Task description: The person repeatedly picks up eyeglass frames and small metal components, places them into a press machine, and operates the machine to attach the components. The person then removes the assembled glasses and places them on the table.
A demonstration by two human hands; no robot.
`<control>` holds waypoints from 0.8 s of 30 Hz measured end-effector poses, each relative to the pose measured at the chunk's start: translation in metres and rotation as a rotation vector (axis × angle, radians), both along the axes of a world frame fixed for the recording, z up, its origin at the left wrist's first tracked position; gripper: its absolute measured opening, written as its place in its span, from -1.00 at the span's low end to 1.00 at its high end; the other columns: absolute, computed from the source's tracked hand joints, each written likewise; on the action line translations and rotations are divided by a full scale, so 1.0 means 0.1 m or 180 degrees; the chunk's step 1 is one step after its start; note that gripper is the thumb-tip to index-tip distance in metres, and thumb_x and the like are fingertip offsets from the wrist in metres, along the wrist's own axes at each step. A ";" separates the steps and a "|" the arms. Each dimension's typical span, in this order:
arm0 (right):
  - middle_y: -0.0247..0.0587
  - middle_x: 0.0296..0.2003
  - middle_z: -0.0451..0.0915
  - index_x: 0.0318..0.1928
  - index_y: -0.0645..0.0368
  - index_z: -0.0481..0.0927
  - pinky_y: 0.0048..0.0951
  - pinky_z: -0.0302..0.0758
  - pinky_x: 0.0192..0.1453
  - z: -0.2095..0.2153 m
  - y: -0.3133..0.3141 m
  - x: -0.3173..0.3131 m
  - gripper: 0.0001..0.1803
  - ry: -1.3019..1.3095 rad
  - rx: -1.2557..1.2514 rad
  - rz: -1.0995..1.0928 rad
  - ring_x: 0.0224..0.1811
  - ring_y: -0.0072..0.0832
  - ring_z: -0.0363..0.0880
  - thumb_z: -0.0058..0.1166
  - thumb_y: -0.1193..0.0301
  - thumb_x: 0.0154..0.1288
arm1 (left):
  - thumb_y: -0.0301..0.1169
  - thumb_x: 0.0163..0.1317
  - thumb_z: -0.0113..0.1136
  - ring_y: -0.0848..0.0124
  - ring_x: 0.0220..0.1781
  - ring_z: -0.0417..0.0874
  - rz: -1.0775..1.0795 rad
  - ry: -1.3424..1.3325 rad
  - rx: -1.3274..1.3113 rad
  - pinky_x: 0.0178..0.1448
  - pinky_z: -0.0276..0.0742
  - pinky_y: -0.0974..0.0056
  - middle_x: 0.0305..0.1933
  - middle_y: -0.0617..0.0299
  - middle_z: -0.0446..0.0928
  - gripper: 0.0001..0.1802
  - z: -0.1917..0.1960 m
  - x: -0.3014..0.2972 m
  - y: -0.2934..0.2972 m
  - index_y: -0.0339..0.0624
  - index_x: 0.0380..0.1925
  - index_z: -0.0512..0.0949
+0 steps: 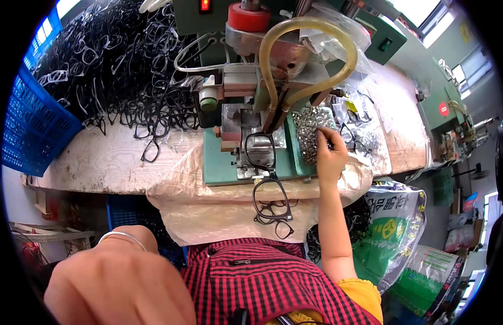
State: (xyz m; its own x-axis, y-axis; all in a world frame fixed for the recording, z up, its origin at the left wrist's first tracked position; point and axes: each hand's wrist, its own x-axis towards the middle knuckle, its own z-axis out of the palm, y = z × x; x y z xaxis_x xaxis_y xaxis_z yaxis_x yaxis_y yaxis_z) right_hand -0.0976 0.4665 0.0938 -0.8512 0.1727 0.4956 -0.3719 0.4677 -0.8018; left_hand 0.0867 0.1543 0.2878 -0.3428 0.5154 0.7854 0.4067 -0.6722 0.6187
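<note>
My right hand (331,156) reaches into a green tray (290,138) of small shiny metal pieces (311,130). Its fingers are drawn together at the pieces, and whatever they pinch is too small to name. Very large at the lower left, my left hand (121,284) is raised close to the camera, a pale bangle on its wrist. Its back shows, while its fingers are hidden. Between the hands, a black eyeglass frame (272,176) stands at the green bench machine (224,168), one rim at its metal block and the other hanging over the front. Another dark eyeglass frame (284,230) lies below.
Many black eyeglass frames (127,70) are heaped at the back left beside a blue basket (40,124). A yellowish hose (349,40) loops above the tray. Beige cloth (178,211) drapes over the table's front edge. Printed sacks (395,238) stand at the right.
</note>
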 end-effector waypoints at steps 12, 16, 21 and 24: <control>-0.19 -0.26 0.74 -0.16 0.27 0.72 -0.47 0.53 0.00 0.06 -0.19 -0.03 -0.84 -0.0027 -0.0446 0.0382 -0.20 -0.46 0.68 0.28 0.52 0.24 | -0.46 0.31 0.23 0.47 -0.43 0.52 0.4088 -0.1791 -0.1250 -0.35 0.40 0.41 -0.40 0.26 0.57 -0.89 -0.32 -0.24 -0.62 -0.31 -0.33 0.62; -0.19 -0.26 0.73 -0.19 0.25 0.72 -0.43 0.53 0.02 0.00 -0.01 0.06 -0.85 0.0157 0.0018 -0.0051 -0.18 -0.39 0.68 0.28 0.54 0.20 | -0.23 0.21 0.41 0.37 -0.44 0.59 0.7024 -0.1545 -0.2235 -0.25 0.50 0.25 -0.45 0.19 0.64 -0.71 -1.86 -0.80 -1.20 -0.25 -0.37 0.65; -0.21 -0.26 0.73 -0.22 0.24 0.73 -0.42 0.52 0.05 0.10 0.23 0.44 -0.83 -0.0410 -0.0260 0.0014 -0.14 -0.42 0.67 0.31 0.56 0.13 | -0.11 0.19 0.41 0.40 -0.53 0.60 0.6851 -0.2868 -0.2763 -0.35 0.48 0.23 -0.54 0.19 0.65 -0.62 -2.49 -0.86 -1.53 -0.27 -0.40 0.69; -0.15 -0.28 0.71 -0.26 0.26 0.72 -0.36 0.54 -0.02 0.48 -0.06 0.50 -0.84 0.0078 -0.0159 0.0844 -0.18 -0.30 0.68 0.29 0.60 0.09 | -0.17 0.24 0.38 0.54 -0.62 0.48 0.6175 -0.2965 -0.2335 -0.48 0.37 0.36 -0.58 0.27 0.60 -0.62 -2.74 -0.91 -1.85 -0.34 -0.46 0.68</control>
State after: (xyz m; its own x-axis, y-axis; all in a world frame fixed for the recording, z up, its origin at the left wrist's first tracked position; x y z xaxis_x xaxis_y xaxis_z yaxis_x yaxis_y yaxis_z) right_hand -0.0471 0.4607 0.1417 -0.8579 -0.0300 0.5130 -0.4957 0.3116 -0.8107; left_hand -0.0040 -0.0302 0.0134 -0.6622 -0.7471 0.0584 -0.3755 0.3983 0.8369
